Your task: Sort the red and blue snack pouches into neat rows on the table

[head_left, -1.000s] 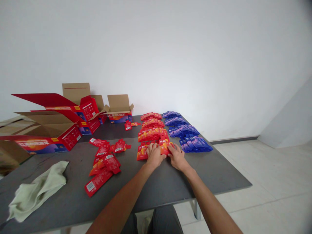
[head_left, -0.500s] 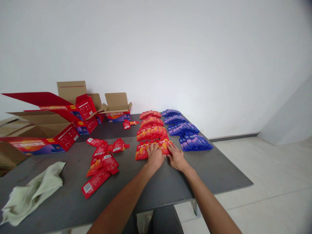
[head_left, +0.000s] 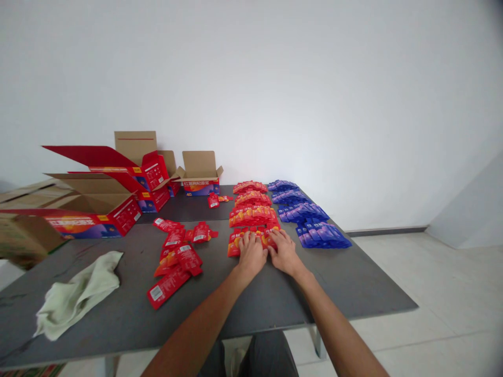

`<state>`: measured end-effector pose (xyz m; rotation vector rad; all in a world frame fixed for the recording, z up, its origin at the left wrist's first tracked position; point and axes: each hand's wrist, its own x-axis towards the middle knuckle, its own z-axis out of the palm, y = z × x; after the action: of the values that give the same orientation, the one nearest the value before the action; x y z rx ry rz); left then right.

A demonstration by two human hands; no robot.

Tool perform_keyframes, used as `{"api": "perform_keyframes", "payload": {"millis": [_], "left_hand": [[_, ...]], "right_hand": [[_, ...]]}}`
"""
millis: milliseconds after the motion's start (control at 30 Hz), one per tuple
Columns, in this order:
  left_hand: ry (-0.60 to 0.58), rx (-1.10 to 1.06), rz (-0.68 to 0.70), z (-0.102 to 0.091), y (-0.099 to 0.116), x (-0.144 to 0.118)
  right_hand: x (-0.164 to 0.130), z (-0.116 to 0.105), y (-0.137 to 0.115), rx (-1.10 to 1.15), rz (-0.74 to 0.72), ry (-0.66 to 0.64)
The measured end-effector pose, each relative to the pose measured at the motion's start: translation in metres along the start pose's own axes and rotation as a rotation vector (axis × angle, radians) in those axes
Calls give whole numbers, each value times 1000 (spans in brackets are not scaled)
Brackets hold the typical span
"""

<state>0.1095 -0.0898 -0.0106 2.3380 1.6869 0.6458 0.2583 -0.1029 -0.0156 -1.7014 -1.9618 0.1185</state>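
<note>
The nearest row of red pouches lies overlapped on the dark table, with orange fruit printed on them. My left hand is on the middle of this row, its fingers curled over the pouches. Close beside it, my right hand grips the row's right end, thumb toward the left hand. Part of the row is hidden under both hands. Behind it lie more rows of red pouches. To the right are several rows of blue pouches, apart from my hands.
Flattened red cartons lie in a loose pile left of my hands. A pale green cloth is crumpled farther left. Open printed boxes stand at the back left, with a smaller open box near the wall. The table's right edge borders the floor.
The view has turned slightly left, so the table and boxes appear farther right. Both hands stay on the nearest red row, a little farther left along it.
</note>
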Motion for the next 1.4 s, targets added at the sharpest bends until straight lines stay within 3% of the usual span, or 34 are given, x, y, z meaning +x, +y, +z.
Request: {"api": "perform_keyframes", "payload": {"millis": [167,433,600,833,1067,1233,1400], "left_hand": [[64,87,-13,-20,-32,-7],[156,270,-176,-50,-102,-12],[223,302,-249,-65,-135,-9],[189,275,-358,-68,-163,-5],[211,325,-367,-73,-159,-5],[162,374,-280,-74,-163,-1],[208,244,-424,-79,-178,-1]], "right_hand": [[17,16,-41,27,-107,3],[42,54,-111,93,-230,-51],[51,76,-140,123,-292,-65],[49,96,-143,161,-276,-53],[51,100,-140,184,-290,-15],[52,99,-140,247,-310,50],[51,100,-138,273,-309,86]]}}
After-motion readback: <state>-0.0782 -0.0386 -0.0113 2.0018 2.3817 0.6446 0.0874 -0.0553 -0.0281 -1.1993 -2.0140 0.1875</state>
